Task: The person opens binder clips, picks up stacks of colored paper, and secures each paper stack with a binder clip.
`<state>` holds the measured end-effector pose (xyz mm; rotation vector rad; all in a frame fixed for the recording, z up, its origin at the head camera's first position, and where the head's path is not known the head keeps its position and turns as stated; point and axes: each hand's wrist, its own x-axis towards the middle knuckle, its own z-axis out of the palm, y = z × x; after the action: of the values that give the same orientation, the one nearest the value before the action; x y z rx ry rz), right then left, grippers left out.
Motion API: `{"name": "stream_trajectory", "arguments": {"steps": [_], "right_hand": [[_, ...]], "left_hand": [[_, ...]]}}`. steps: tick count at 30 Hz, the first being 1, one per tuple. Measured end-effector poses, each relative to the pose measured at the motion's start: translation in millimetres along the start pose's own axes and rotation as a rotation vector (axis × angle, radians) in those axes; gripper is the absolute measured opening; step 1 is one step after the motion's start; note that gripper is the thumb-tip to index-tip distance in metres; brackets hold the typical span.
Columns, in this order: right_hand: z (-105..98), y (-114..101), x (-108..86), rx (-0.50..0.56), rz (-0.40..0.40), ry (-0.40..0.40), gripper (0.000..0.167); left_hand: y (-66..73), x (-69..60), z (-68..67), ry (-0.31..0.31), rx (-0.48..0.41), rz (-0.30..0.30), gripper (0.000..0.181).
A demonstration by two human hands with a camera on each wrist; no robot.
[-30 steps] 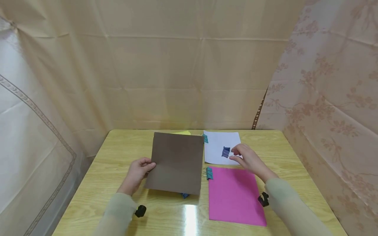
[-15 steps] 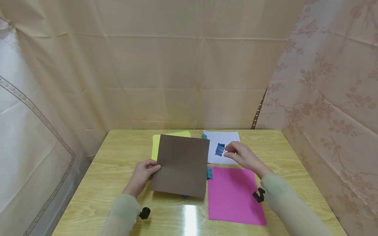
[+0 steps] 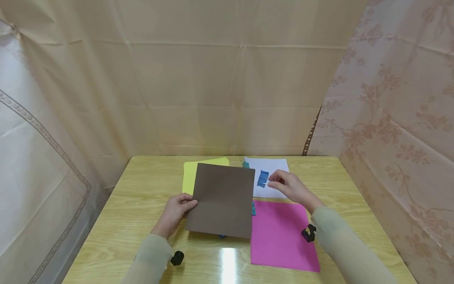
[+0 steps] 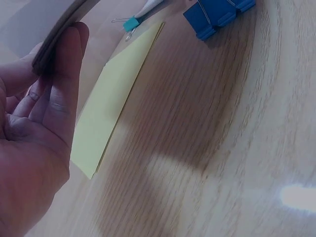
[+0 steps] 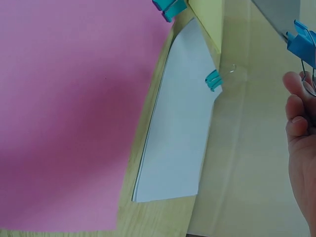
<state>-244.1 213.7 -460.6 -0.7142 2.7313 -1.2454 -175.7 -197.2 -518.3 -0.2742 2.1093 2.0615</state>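
My left hand (image 3: 174, 213) pinches a stack of brown paper (image 3: 221, 201) at its left edge, thumb on top, and holds it tilted above the table. My right hand (image 3: 292, 188) grips a blue binder clip (image 3: 263, 179) by its wire handles. That clip is just right of the brown stack's right edge. In the right wrist view the clip (image 5: 301, 47) is close to a corner of the stack (image 5: 281, 17); whether they touch, I cannot tell. Under the brown stack, blue binder clips (image 4: 217, 17) rest on the table.
Pink paper (image 3: 283, 236) lies front right, with a teal binder clip (image 5: 173, 7) on its left edge. White paper (image 3: 260, 191) with a teal clip (image 5: 213, 80) lies behind it. Yellow paper (image 3: 189, 173) is back left, partly covered. A curtain (image 3: 213, 98) hangs behind the wooden table (image 3: 142, 185).
My left hand has moved the brown stack to the right, uncovering more yellow paper. My right hand has brought the blue binder clip left and turned it toward the stack's edge.
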Motion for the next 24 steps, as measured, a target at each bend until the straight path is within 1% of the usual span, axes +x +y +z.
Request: {"name": "stream_trajectory", "arguments": {"steps": [7,11,18,24], "right_hand": [[1.4,1.3,1.6,0.007,0.001,0.003,0.011],[3.0,1.9,3.3,0.002,-0.004,0.006,0.01],[3.9,2.8,4.3,0.014,0.022,-0.016,0.013],[4.3,3.1,3.8,0.021,0.023,-0.038,0.015]], "left_hand": [[0.4,-2.4,3.8,-0.013,-0.018,0.016,0.01],[0.4,-3.5,5.2,-0.018,-0.022,0.012,0.01],[0.4,-4.1,5.2,-0.014,-0.017,0.005,0.01],[0.2,-4.1,6.5,-0.004,-0.027,0.0,0.009]]}}
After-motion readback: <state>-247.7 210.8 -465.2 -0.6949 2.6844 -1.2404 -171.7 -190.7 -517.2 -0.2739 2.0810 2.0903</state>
